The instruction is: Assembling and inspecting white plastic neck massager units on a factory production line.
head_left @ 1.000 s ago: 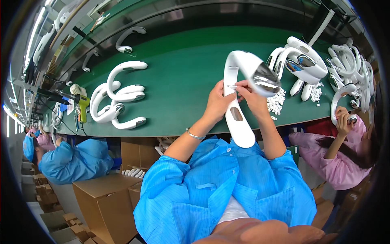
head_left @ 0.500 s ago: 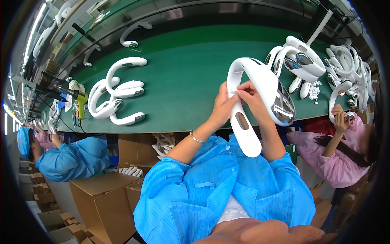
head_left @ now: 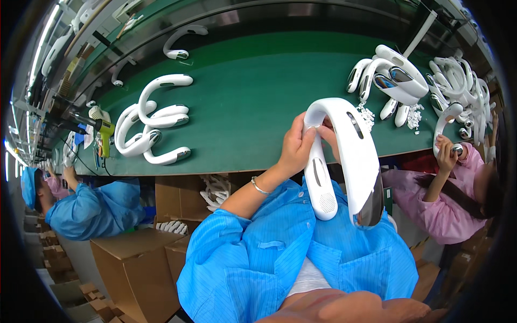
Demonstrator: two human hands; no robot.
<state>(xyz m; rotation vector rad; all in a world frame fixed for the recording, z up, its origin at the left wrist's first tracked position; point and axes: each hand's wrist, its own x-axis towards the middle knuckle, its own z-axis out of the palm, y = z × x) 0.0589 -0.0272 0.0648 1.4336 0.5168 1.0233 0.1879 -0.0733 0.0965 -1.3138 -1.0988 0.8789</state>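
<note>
A white U-shaped neck device (head_left: 344, 156) with silver end caps hangs in front of my chest, its arch up and both ends pointing down toward me. My left hand (head_left: 295, 145) grips the left side of the arch. My right hand (head_left: 327, 135) is inside the arch, mostly hidden behind the device's right arm, with fingers on its inner face. A thin bracelet (head_left: 258, 187) sits on my left wrist. Both my sleeves are blue.
A green conveyor belt (head_left: 253, 102) carries a cluster of white U-shaped devices (head_left: 153, 126) at left and a pile (head_left: 390, 81) at right with small white parts. A yellow-green tool (head_left: 103, 129) lies at left. Workers sit left (head_left: 81, 207) and right (head_left: 449, 188). Cardboard boxes (head_left: 134, 264) stand below.
The device has turned in my hands: its ends have swung down toward my chest and its arch has risen. My hands stayed at the arch.
</note>
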